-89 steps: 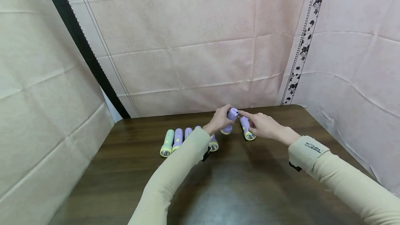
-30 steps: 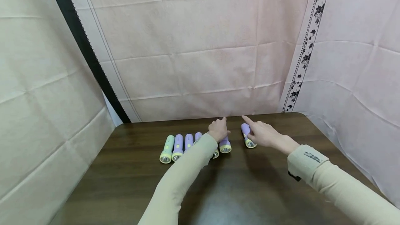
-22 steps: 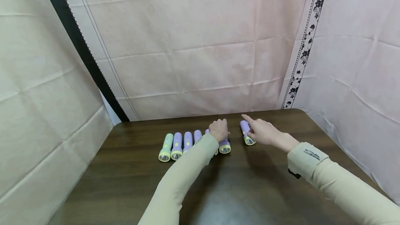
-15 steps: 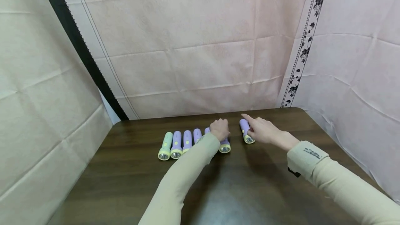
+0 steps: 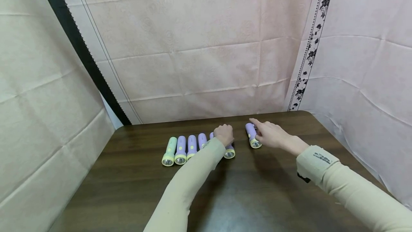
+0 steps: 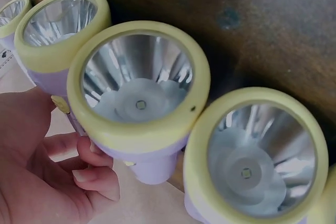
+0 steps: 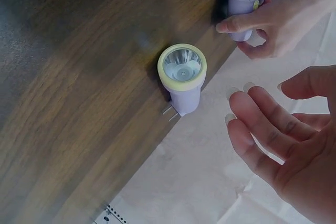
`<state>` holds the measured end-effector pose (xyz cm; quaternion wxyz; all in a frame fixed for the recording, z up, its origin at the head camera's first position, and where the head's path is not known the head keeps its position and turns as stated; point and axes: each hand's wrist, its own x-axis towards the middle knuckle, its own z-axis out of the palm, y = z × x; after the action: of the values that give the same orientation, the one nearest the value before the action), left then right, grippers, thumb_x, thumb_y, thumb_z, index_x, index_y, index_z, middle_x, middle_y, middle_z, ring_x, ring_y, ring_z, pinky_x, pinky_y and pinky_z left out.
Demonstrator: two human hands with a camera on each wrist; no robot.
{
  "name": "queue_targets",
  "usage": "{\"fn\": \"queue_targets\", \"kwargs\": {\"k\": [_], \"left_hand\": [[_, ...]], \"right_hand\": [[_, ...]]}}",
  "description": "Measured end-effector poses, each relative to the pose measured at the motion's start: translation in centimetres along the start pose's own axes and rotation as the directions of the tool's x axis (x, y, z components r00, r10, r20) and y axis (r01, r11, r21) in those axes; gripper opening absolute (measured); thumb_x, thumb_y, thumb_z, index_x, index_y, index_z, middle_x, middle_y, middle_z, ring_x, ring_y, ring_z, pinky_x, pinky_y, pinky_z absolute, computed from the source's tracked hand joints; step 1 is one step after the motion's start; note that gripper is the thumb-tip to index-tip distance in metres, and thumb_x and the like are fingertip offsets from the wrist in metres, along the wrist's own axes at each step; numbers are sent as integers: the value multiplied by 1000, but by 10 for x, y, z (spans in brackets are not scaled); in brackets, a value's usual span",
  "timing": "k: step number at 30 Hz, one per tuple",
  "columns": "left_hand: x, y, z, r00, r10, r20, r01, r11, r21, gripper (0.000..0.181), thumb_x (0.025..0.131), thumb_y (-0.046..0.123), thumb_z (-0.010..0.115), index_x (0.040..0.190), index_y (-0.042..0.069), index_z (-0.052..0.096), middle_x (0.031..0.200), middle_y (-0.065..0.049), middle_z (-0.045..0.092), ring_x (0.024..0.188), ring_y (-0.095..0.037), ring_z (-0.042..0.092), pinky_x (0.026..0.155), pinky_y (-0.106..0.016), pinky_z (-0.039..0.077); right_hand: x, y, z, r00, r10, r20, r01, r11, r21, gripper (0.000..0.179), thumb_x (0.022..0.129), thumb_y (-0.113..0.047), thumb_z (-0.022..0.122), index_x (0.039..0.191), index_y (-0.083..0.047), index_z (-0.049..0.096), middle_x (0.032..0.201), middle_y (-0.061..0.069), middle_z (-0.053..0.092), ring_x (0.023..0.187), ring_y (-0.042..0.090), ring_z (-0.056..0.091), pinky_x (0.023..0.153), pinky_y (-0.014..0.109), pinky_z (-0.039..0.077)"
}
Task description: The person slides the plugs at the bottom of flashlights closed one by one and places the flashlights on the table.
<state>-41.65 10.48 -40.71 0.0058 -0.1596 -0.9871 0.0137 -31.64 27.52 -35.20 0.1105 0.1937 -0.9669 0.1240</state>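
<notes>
My left hand [image 5: 224,134] grips the purple flashlight [image 5: 229,153] at the right end of a row on the table. In the right wrist view its thumb and fingers lie on either side of that flashlight's purple body [image 7: 242,6]. My right hand [image 5: 273,134] hovers empty, forefinger extended, by a separate purple flashlight [image 5: 253,135]. Two metal prongs [image 7: 169,113] stick out near the tail of this separate flashlight. Yellow rims and silvery reflectors face me in the left wrist view, with the gripped flashlight [image 6: 63,30] beside its neighbour [image 6: 139,82].
A green flashlight [image 5: 169,151] begins the row at the left, followed by several purple flashlights [image 5: 181,149], partly hidden by my left sleeve [image 5: 190,178]. The brown wooden table [image 5: 128,174] ends at a pale cloth backdrop [image 5: 199,63].
Three seconds ago my left hand held a purple flashlight raised beside my right forefinger; it now lies at the row's right end, still gripped. Over the last second both hands hardly move.
</notes>
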Motion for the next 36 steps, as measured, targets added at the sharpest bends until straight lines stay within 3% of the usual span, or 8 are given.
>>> {"fn": "queue_targets", "kwargs": {"k": [8, 13, 18, 20, 23, 28, 36], "left_hand": [[3, 13, 4, 1000, -5, 25, 4, 1000, 22, 33, 87, 41, 67, 108, 16, 68, 109, 0, 71, 90, -18, 67, 54, -35, 48], [7, 23, 4, 1000, -26, 14, 25, 998, 60, 45, 87, 49, 65, 119, 17, 62, 112, -3, 69, 90, -18, 66, 57, -37, 48], [8, 37, -1, 992, 37, -119, -29, 997, 66, 42, 90, 42, 62, 121, 14, 61, 111, -9, 66, 93, -23, 68, 69, -39, 55], [10, 45, -4, 985, 70, -158, -67, 997, 27, 38, 92, 36, 61, 120, 11, 62, 111, -10, 67, 95, -24, 69, 73, -39, 56], [15, 59, -4, 991, 70, -112, -80, 992, -92, 40, 94, 33, 57, 125, 8, 57, 116, -9, 67, 101, -25, 67, 78, -38, 56], [16, 82, -4, 1000, -4, 7, 6, 961, -276, 53, 95, 43, 57, 131, 7, 45, 118, -9, 65, 104, -25, 67, 80, -37, 55], [22, 96, 3, 994, -105, 43, 113, 899, -422, 73, 89, 43, 65, 139, 4, 30, 118, -14, 64, 104, -27, 66, 82, -35, 54]], "right_hand": [[-10, 12, -4, 1000, 11, 0, -11, 1000, -1, 58, 81, -3, 57, 138, 0, 44, 62, -5, 54, 56, 8, 45, 52, 28, 37], [-15, 19, -11, 999, 34, -3, -34, 999, -13, 61, 79, -2, 57, 139, -1, 43, 56, -6, 48, 54, 10, 43, 51, 29, 35], [-17, 23, -17, 999, 39, -1, -39, 999, -16, 60, 81, -4, 59, 139, 0, 44, 57, -5, 49, 54, 11, 44, 50, 29, 35], [-18, 24, -18, 999, 38, -3, -38, 999, -12, 59, 81, -5, 59, 138, 0, 44, 57, -5, 49, 54, 10, 43, 50, 28, 35], [-20, 25, -19, 999, 41, -4, -41, 999, -11, 59, 81, -5, 58, 138, 0, 45, 57, -6, 48, 53, 10, 43, 50, 28, 35], [-23, 27, -18, 998, 55, 12, -54, 998, -11, 57, 82, -5, 57, 138, -2, 46, 55, -6, 45, 52, 9, 40, 48, 27, 32], [-26, 30, -18, 998, 68, 15, -68, 997, -22, 53, 85, -9, 59, 136, -5, 48, 57, -6, 48, 53, 9, 43, 47, 27, 33]]}}
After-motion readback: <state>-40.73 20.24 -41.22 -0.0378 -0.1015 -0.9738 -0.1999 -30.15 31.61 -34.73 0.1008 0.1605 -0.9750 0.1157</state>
